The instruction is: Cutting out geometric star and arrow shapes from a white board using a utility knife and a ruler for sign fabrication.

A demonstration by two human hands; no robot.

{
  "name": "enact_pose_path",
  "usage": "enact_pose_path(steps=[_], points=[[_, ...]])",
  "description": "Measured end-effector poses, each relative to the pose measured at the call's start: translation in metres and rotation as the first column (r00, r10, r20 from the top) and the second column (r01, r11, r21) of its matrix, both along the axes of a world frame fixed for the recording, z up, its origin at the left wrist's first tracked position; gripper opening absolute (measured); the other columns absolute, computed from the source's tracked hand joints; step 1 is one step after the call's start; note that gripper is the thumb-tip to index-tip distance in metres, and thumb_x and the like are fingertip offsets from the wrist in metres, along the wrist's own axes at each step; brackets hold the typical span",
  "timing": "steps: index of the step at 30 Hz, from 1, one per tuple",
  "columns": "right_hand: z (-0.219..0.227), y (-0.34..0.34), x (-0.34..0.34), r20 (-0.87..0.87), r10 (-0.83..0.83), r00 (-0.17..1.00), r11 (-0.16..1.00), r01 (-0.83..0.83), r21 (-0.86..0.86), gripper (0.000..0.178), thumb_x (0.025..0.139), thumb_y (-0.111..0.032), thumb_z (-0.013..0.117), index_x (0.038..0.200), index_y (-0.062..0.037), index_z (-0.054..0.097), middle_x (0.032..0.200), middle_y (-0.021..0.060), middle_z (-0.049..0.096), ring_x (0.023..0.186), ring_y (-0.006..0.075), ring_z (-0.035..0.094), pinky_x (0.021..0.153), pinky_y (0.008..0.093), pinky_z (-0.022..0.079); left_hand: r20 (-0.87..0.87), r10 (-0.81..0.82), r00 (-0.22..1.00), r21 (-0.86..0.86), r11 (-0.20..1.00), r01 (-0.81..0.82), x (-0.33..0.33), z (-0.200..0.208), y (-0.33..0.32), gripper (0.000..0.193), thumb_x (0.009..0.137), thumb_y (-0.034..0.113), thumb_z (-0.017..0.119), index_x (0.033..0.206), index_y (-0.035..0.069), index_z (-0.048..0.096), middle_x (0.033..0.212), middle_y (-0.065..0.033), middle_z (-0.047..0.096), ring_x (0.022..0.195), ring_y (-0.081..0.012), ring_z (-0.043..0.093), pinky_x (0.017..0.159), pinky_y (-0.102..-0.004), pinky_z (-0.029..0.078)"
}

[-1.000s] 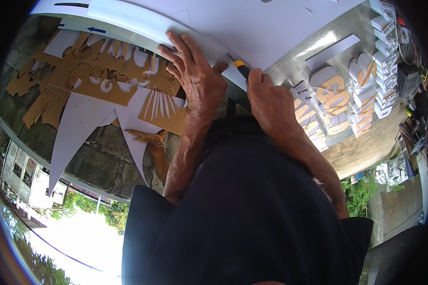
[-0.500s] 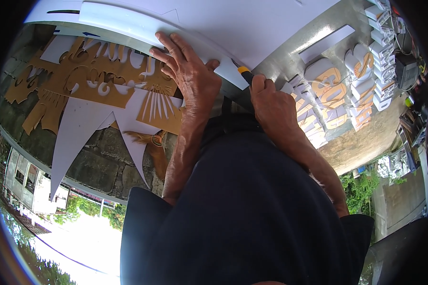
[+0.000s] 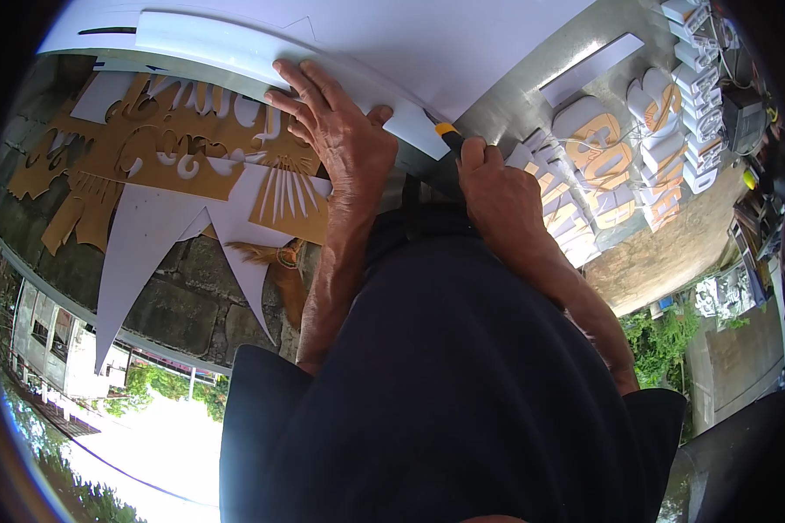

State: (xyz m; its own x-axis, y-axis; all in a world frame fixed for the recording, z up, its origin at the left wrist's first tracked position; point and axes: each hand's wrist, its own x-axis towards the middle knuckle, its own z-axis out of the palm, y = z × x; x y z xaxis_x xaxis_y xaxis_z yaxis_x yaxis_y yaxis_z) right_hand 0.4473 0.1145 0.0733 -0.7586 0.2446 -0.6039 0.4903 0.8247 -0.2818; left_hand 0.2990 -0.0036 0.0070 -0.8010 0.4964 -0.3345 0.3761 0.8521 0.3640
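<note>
A long white strip (image 3: 218, 44) lies across a larger white sheet (image 3: 427, 39) on the table. My left hand (image 3: 347, 139) presses on the strip with its fingers spread and thumb out to the side. My right hand (image 3: 499, 187) is wrapped round a utility knife (image 3: 447, 131) with a black and yellow handle. Its dark tip meets the strip near the right end, on the far side. Most of the handle is hidden inside my fist. A thin pointed outline is drawn on the sheet beyond the strip.
Brown and white cut-out boards (image 3: 183, 166) with lettering and pointed shapes lie at the left, below the table edge. At the right are thick white letters with brown faces (image 3: 602, 144), a loose white strip (image 3: 591, 67), a row of small white letters (image 3: 698, 96) and a dark box (image 3: 745, 122).
The left hand and the strip appear slightly further left, partly with a small shift of the view. The right hand and knife stay almost where they were, tip still at the strip.
</note>
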Motion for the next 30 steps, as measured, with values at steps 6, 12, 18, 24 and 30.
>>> enact_pose_path(steps=[6, 12, 18, 24, 30], points=[[0.001, 0.0, 0.0, 0.002, -0.02, 1.0, 1.0, 0.02, -0.009, 0.036, 0.086, -0.006, 0.067, 0.115, 0.0068, 0.051, 0.086, 0.0168, 0.067, 0.06, 0.027, 0.072, 0.051, 0.0358, 0.058, 0.006, -0.008, 1.0, 0.009, 1.0, 0.008, 0.0, 0.0, 0.0, 0.104, 0.079, 0.012, 0.08, 0.157, -0.013, 0.016, 0.167, -0.0367, -0.003, 0.146, -0.0709, -0.001, 0.104, -0.0844, 0.026], [0.002, 0.001, 0.003, 0.01, -0.02, 1.0, 1.0, 0.02, -0.002, 0.034, 0.086, -0.006, 0.066, 0.114, 0.0062, 0.051, 0.086, 0.0168, 0.066, 0.061, 0.028, 0.072, 0.051, 0.0364, 0.058, 0.018, 0.006, 1.0, 0.0, 1.0, -0.006, 0.0, 0.0, 0.002, 0.105, 0.079, 0.011, 0.081, 0.157, -0.013, 0.016, 0.167, -0.0368, -0.004, 0.146, -0.0711, -0.001, 0.105, -0.0837, 0.026], [0.003, 0.0, 0.014, 0.032, -0.022, 0.999, 1.0, 0.022, 0.0, 0.031, 0.088, -0.006, 0.064, 0.112, 0.0061, 0.05, 0.084, 0.0171, 0.066, 0.059, 0.0289, 0.072, 0.05, 0.0376, 0.058, -0.002, -0.002, 1.0, 0.0, 1.0, 0.002, 0.0, 0.0, 0.0, 0.104, 0.079, 0.01, 0.08, 0.157, -0.013, 0.016, 0.167, -0.0367, -0.004, 0.146, -0.071, -0.001, 0.104, -0.0845, 0.027], [0.007, 0.002, 0.023, 0.037, -0.029, 0.999, 1.0, 0.029, 0.007, 0.03, 0.089, -0.007, 0.064, 0.112, 0.0061, 0.05, 0.084, 0.0174, 0.066, 0.059, 0.0292, 0.072, 0.049, 0.0381, 0.058, -0.007, -0.004, 1.0, 0.031, 0.999, 0.004, 0.0, -0.002, -0.001, 0.103, 0.079, 0.01, 0.078, 0.158, -0.013, 0.016, 0.167, -0.0363, -0.003, 0.146, -0.0709, -0.001, 0.101, -0.0851, 0.03], [0.014, 0.005, 0.028, 0.08, -0.029, 0.996, 1.0, 0.029, 0.001, 0.03, 0.089, -0.007, 0.063, 0.112, 0.0062, 0.05, 0.084, 0.0174, 0.066, 0.059, 0.0295, 0.072, 0.049, 0.0376, 0.058, -0.003, -0.009, 1.0, 0.052, 0.999, 0.009, 0.001, -0.004, -0.001, 0.104, 0.079, 0.011, 0.078, 0.158, -0.013, 0.016, 0.168, -0.0354, -0.004, 0.146, -0.0708, -0.002, 0.102, -0.085, 0.03]])
